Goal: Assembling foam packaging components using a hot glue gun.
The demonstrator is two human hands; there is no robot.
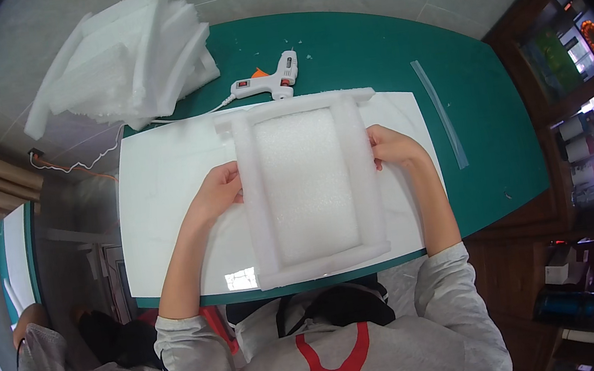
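A white foam tray (306, 184), a flat sheet with raised foam strips along its edges, is in front of me. Its upper strip sticks out past both sides. My left hand (219, 186) grips its left side, fingers curled and partly hidden by the foam. On the opposite side, my right hand (392, 148) holds the right strip between curled fingers and thumb. Beneath the tray is a glossy white board (175, 193). Just past the tray's far edge, a white hot glue gun (268, 81) lies on its side with its cord running left.
White foam pieces (119, 66) are heaped at the back left of the green table (483, 133). Clear glue sticks (439, 114) lie on the right. Another person's grey sleeve (52, 364) shows at lower left. A wooden cabinet (520, 69) with shelves stands at the right.
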